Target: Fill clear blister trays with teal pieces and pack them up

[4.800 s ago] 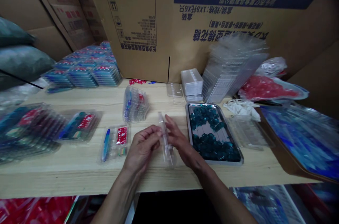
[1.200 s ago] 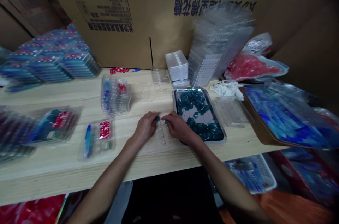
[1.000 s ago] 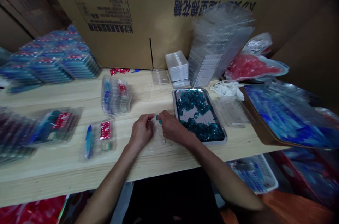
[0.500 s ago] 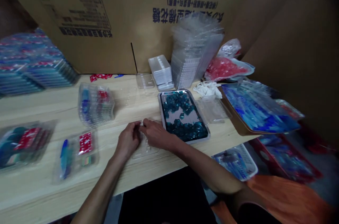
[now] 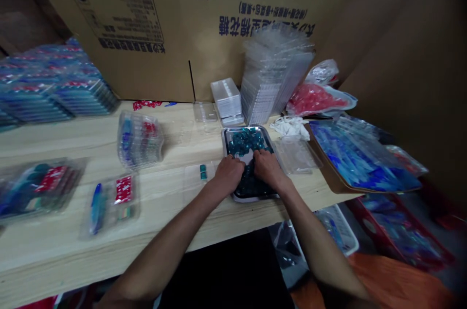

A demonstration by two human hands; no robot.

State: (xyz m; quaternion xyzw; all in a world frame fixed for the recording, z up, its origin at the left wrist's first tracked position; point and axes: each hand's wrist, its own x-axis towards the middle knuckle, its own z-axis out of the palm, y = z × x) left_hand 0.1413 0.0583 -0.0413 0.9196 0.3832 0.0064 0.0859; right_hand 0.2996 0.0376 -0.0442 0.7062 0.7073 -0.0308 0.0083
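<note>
The small teal plastic pieces [image 5: 248, 140] lay heaped in a shallow rectangular steel tray [image 5: 225, 153], with the left hand [image 5: 229, 175] and right hand [image 5: 266, 169] both pressed among them at its near end. The curled fingers [image 5: 261, 156] covered the heap, their tips hidden, so I cannot tell whether they gripped anything. Gathering pieces looked like the step in hand; lifting any would call for a firm pinch. Just left of the tray, a clear plastic blister insert [image 5: 191, 177] held two teal cubes [image 5: 203, 172].
</note>
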